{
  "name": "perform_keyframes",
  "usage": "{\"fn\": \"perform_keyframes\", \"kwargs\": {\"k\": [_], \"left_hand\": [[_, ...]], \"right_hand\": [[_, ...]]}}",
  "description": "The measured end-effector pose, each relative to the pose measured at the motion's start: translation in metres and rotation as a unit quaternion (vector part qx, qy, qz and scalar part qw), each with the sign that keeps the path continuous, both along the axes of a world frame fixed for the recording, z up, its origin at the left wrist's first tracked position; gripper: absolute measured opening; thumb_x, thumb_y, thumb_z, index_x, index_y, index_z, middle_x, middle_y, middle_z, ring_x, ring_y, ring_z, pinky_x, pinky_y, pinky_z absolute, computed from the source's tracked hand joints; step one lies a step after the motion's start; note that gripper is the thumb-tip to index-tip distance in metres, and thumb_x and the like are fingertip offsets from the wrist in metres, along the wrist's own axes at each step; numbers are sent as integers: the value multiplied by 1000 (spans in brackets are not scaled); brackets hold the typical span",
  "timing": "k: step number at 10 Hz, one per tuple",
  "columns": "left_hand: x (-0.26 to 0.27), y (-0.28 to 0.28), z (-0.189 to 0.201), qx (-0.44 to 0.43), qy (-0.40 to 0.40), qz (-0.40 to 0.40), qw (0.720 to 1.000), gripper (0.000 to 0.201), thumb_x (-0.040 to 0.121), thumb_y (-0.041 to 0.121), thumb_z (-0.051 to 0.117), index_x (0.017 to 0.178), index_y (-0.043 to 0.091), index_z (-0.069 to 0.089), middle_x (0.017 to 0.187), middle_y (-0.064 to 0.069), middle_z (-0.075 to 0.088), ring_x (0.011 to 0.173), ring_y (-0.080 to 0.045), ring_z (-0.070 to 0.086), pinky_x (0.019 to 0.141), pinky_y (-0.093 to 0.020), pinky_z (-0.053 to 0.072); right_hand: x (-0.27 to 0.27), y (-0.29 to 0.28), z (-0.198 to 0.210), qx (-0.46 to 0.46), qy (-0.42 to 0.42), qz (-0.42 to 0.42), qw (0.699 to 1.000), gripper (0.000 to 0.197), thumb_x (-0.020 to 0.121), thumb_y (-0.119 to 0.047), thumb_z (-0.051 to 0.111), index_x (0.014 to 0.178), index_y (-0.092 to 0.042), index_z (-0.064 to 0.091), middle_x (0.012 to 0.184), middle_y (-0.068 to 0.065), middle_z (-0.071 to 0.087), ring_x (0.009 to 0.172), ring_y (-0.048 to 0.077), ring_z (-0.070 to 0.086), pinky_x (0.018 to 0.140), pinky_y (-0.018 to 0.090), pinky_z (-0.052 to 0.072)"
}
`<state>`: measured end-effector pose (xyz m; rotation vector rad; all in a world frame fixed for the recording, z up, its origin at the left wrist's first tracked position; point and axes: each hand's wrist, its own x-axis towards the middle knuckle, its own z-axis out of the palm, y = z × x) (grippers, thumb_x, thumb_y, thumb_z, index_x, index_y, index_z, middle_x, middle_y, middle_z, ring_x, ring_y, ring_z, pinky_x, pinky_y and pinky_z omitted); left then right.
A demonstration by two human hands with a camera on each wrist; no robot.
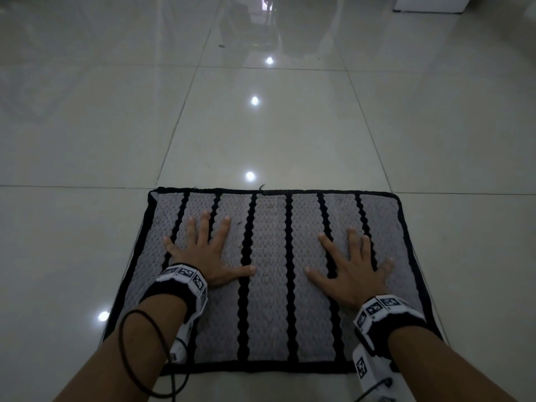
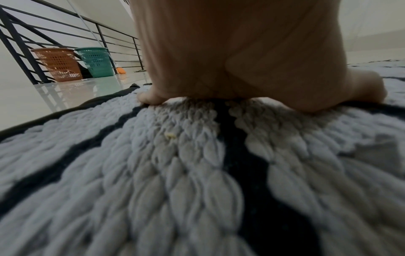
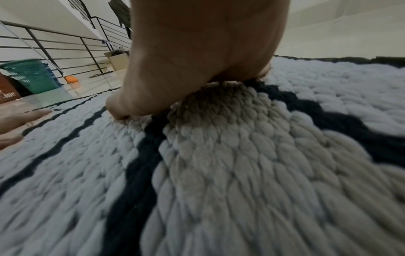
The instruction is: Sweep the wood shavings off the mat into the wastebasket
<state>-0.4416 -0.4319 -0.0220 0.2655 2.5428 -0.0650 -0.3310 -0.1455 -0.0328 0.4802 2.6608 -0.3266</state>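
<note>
A grey woven mat (image 1: 269,314) with black stripes and a black border lies on the tiled floor. My left hand (image 1: 207,250) rests flat on its left half, fingers spread. On the right half my right hand (image 1: 352,265) lies flat too, fingers spread. Neither hand holds anything. A tiny yellowish shaving (image 2: 170,136) sits in the weave (image 2: 153,173) just behind my left palm (image 2: 230,52). A few faint pale specks (image 1: 271,203) show near the mat's far edge. An orange basket (image 2: 59,64) and a green basket (image 2: 96,61) stand by a railing to the left.
Glossy pale floor tiles (image 1: 261,126) surround the mat. A black metal railing (image 2: 22,43) runs behind the baskets. A small orange object (image 3: 71,79) and a cardboard box (image 3: 117,59) sit on the floor near the railing. A white object (image 1: 429,4) stands at the far right.
</note>
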Motion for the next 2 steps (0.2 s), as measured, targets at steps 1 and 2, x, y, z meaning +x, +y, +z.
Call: {"fn": "perform_keyframes", "kwargs": {"k": [1, 2], "left_hand": [[3, 1, 3, -1, -3, -8, 1000, 128, 38, 111, 15, 138, 51, -39, 153, 2, -44, 146, -32, -28, 106, -77, -7], [3, 2, 15, 18, 22, -7, 1000, 125, 45, 109, 11, 149, 48, -24, 162, 0, -26, 151, -32, -15, 111, -74, -1]], "right_hand": [[2, -1, 3, -2, -10, 0, 1000, 87, 65, -99, 23, 137, -70, -17, 159, -4, -33, 147, 27, -28, 106, 76, -12], [0, 0, 14, -18, -35, 12, 999, 88, 65, -99, 22, 138, -68, -17, 159, -4, -34, 148, 28, -26, 108, 75, -10]]}}
